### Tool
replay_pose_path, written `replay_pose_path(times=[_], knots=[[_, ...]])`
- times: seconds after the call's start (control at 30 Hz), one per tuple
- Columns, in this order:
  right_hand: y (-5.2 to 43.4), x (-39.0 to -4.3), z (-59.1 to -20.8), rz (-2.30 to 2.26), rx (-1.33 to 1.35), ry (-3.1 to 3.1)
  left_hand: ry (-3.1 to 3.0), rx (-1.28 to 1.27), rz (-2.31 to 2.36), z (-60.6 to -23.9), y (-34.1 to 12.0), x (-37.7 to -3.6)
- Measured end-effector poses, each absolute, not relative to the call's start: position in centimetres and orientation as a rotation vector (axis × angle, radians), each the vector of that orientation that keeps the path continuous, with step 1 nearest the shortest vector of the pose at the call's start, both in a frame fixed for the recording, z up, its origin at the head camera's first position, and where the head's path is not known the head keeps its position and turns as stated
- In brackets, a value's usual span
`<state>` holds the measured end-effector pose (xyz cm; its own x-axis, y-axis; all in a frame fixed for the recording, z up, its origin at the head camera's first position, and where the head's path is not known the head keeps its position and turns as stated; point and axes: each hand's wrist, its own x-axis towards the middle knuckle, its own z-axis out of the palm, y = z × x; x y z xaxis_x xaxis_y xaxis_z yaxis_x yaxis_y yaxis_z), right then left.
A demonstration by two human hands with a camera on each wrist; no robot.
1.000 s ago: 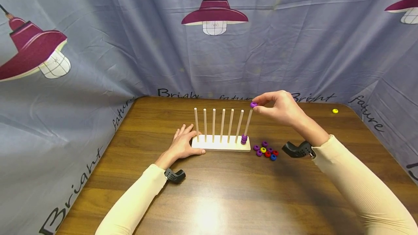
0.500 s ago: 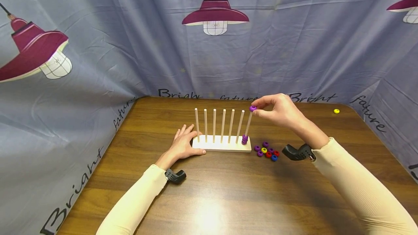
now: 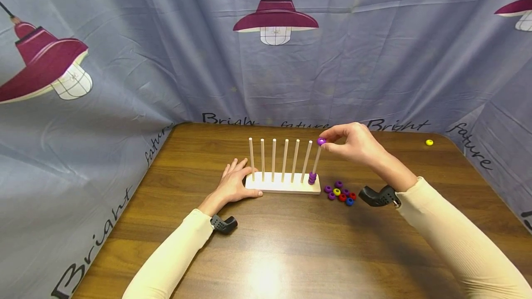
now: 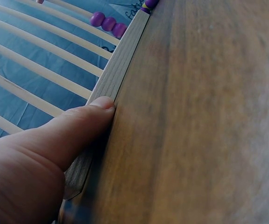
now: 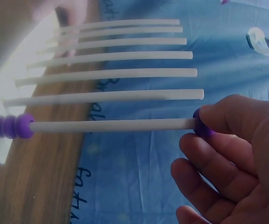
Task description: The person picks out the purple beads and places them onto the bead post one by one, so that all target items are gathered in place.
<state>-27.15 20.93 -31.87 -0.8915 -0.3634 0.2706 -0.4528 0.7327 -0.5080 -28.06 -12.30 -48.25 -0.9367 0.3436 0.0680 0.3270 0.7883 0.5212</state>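
head: r hand [image 3: 357, 144] pinches purple bead [image 3: 321, 141] at top of rightmost peg [image 3: 316, 163], l hand [image 3: 232, 183] flat on table, thumb on base [image 3: 282, 184]; l wrist: thumb braces base edge; r wrist: bead just on peg tip, so keep hole coaxial w/ peg, then let go.

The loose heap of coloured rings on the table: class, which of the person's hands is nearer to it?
Right. The right hand pinches a purple ring at the rod top, just above the loose rings; the left hand rests at the rack's far end.
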Motion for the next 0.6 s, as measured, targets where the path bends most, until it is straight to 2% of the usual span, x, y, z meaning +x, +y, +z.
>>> replay_pose_path(times=[0.6], knots=[[21.44, -27.02, -31.56, 0.854, 0.627, -2.804, 2.929, 0.548, 0.841, -48.20, -12.34, -28.07]])
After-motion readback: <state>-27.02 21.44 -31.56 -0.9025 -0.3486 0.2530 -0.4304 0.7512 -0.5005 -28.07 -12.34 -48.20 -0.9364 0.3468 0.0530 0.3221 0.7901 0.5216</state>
